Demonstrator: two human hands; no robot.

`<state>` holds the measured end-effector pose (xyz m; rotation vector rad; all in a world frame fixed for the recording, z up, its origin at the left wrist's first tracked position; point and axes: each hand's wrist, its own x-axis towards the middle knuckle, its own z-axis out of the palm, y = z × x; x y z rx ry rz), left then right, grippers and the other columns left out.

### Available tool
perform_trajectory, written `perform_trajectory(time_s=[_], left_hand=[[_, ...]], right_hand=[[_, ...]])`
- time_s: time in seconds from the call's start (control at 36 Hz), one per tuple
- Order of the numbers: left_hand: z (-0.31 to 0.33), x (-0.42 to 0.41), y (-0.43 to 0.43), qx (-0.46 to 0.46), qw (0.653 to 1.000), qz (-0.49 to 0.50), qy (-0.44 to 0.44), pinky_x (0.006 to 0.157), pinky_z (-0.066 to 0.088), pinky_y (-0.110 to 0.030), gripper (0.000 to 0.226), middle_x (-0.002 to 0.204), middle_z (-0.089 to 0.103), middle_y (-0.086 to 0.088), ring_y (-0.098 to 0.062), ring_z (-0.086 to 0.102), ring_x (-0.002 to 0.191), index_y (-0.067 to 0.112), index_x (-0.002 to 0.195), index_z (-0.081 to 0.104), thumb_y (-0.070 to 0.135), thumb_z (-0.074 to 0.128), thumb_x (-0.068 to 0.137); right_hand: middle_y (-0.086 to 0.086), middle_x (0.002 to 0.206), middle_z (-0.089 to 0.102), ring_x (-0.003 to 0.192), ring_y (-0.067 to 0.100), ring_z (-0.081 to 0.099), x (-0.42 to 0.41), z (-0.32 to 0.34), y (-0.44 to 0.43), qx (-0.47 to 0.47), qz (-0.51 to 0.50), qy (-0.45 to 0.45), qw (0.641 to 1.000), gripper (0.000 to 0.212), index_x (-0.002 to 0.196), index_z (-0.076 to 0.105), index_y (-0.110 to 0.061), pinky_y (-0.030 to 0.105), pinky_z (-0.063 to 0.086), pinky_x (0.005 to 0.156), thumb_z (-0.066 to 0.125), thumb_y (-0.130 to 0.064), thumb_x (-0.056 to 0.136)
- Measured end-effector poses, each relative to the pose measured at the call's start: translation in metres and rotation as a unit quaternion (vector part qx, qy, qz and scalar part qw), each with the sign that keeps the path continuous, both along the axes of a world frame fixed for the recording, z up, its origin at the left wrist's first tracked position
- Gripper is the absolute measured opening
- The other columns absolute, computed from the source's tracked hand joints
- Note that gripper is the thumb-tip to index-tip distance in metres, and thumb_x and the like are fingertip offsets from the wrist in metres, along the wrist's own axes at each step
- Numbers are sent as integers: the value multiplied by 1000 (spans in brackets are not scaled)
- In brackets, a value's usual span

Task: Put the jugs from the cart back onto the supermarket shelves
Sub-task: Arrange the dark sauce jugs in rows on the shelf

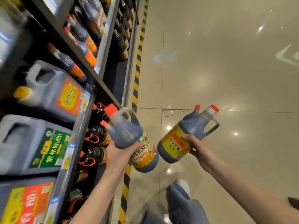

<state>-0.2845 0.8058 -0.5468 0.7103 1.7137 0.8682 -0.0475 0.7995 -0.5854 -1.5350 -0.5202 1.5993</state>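
My left hand (119, 156) grips a dark soy-sauce jug (129, 135) with an orange cap and a white-and-orange label, held tilted just in front of the lower shelf (80, 126). My right hand (198, 147) grips a second dark jug (184, 138) with a yellow label and orange cap, out over the floor to the right. A further orange cap shows just behind the right jug's neck. The cart is out of view.
Shelves on the left hold large grey jugs (53, 92) and rows of dark bottles (95, 136). A yellow-black striped strip (137, 70) runs along the shelf base. Glossy beige floor (226, 70) spreads to the right. My jeans leg and white shoe (181, 196) are below.
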Motion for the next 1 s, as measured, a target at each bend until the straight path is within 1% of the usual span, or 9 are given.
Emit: perform_trajectory(time_s=[0.14, 0.25, 0.42, 0.56, 0.61, 0.69, 0.81, 0.92, 1.0], left_hand=[[108, -9, -4, 47, 998, 13, 42, 72, 55, -33, 53, 96, 71, 6, -13, 67, 91, 23, 103, 65, 9, 89, 58], [184, -16, -14, 94, 993, 36, 69, 64, 52, -25, 59, 93, 69, 10, -8, 66, 88, 19, 105, 64, 11, 92, 53], [270, -35, -34, 135, 983, 86, 91, 74, 58, -39, 74, 92, 74, 4, -14, 71, 88, 22, 97, 67, 42, 89, 30], [332, -52, -59, 198, 966, 106, 130, 53, 48, -12, 48, 82, 66, 15, 7, 63, 71, 25, 86, 62, 5, 90, 53], [352, -61, -72, 212, 960, 120, 139, 52, 48, -13, 47, 82, 65, 15, 5, 62, 72, 22, 88, 61, 3, 89, 55], [380, -75, -98, 240, 948, 145, 153, 63, 51, -26, 47, 86, 69, 11, -7, 65, 81, 24, 87, 62, 10, 91, 54], [410, -88, -139, 278, 929, 182, 165, 57, 48, -20, 46, 83, 70, 12, -3, 64, 73, 21, 87, 64, 14, 91, 51], [434, -103, -186, 304, 908, 223, 185, 63, 54, -31, 70, 86, 73, 8, -8, 68, 78, 23, 91, 65, 44, 88, 29], [453, -113, -219, 323, 889, 252, 207, 65, 53, -28, 74, 88, 73, 12, 1, 67, 77, 25, 93, 64, 50, 81, 25]], right_hand=[[-5, 101, 68, 96, 17, 65, -8, 109, 15, 39, 50, 2, 998, 48, 103, 56, -33, 26, 53, 69, 74, -34, 59], [-4, 101, 68, 95, 19, 65, -17, 185, 22, 73, 80, 3, 994, 57, 103, 56, -32, 28, 53, 70, 78, -37, 50], [-7, 92, 71, 81, 13, 69, -41, 279, 27, 143, 128, 5, 981, 70, 99, 59, -31, 20, 53, 57, 75, -47, 34], [1, 98, 72, 87, 18, 68, -67, 338, 19, 187, 168, 2, 968, 76, 103, 62, -24, 24, 51, 60, 76, -44, 31], [1, 96, 73, 83, 16, 69, -78, 359, 13, 204, 182, 3, 962, 74, 101, 63, -24, 25, 52, 60, 76, -43, 31], [-6, 89, 72, 70, 6, 69, -94, 389, 2, 230, 212, 25, 949, 60, 97, 60, -27, 21, 50, 55, 77, -34, 40], [-7, 86, 71, 65, 3, 68, -117, 419, -20, 253, 239, 44, 937, 63, 103, 60, -25, 18, 49, 50, 77, -34, 42], [-10, 70, 70, 57, 2, 66, -143, 448, -44, 260, 263, 79, 926, 51, 99, 59, -22, 16, 46, 44, 79, -24, 53], [-8, 72, 69, 56, 1, 65, -166, 465, -62, 279, 290, 96, 910, 59, 102, 61, -20, 14, 46, 44, 79, -29, 46]])
